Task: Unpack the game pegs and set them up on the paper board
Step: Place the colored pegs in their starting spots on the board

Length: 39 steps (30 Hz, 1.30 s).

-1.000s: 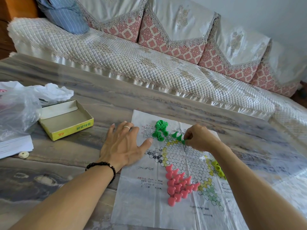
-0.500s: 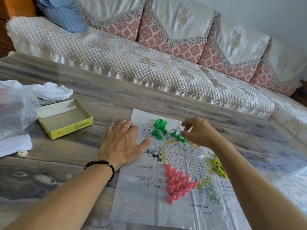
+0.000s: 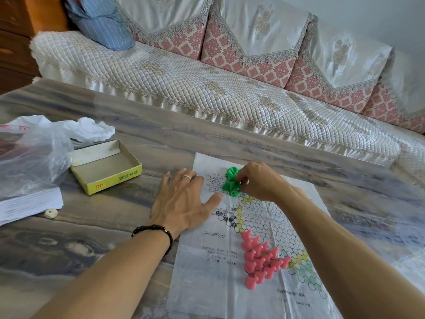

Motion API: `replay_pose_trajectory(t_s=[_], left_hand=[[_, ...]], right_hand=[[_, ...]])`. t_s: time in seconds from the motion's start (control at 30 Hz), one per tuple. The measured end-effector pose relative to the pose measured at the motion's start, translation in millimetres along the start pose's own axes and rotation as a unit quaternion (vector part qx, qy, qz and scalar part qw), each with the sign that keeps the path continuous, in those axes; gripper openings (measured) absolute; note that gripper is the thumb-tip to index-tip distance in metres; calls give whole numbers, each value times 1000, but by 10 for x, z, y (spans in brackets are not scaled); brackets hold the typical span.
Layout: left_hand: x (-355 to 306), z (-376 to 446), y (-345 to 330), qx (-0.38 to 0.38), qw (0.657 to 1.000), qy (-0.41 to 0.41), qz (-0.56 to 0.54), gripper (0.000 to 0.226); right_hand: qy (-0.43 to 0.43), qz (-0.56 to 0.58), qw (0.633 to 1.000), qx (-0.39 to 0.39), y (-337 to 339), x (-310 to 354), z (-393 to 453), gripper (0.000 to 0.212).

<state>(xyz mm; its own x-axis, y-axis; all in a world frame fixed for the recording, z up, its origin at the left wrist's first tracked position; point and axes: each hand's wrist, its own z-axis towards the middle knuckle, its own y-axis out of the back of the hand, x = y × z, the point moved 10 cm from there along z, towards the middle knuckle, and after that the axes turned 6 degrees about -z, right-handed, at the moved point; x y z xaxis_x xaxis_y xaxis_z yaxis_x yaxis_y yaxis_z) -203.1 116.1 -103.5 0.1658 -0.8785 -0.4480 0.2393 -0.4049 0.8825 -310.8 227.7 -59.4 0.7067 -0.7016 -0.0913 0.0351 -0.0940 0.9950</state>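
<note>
My left hand (image 3: 181, 201) lies flat, fingers spread and holding nothing, across the left edge of the paper board (image 3: 207, 268) on the counter (image 3: 161, 143). My right hand (image 3: 259, 180) is at the board's far end, its grip closed on a piece within the green pegs (image 3: 231, 183), which sit in a loose cluster touching the fingertips. Pink pegs (image 3: 259, 259) stand in a tight triangular group on the near part of the board. An open yellow box (image 3: 105, 166) sits to the left, well apart from the board, beside a clear plastic bag (image 3: 30, 153).
</note>
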Motion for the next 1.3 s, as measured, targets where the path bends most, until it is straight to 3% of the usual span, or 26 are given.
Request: replay_pose_trajectory(t_s=[0.3,0.47,0.6,0.83,1.3], left_hand=[[5,3,-19,1,1000,-2,-6,73],[10,4,-22,4,1000,-2,-1,80],[15,3,-16,1,1000,1,-3,91],[17,9,-24,-1,1000,0,5,76],[-9,-1,10,-9,1000,-7,5,77]], right_hand=[[-17,54,998,-30,271,-144,-105,9],[-16,16,999,-24,415,-272,-253,13],[-28,-6,1000,5,321,-317,-393,20],[-32,-45,998,11,186,-334,-502,13],[-46,-40,998,7,99,-307,-474,18]])
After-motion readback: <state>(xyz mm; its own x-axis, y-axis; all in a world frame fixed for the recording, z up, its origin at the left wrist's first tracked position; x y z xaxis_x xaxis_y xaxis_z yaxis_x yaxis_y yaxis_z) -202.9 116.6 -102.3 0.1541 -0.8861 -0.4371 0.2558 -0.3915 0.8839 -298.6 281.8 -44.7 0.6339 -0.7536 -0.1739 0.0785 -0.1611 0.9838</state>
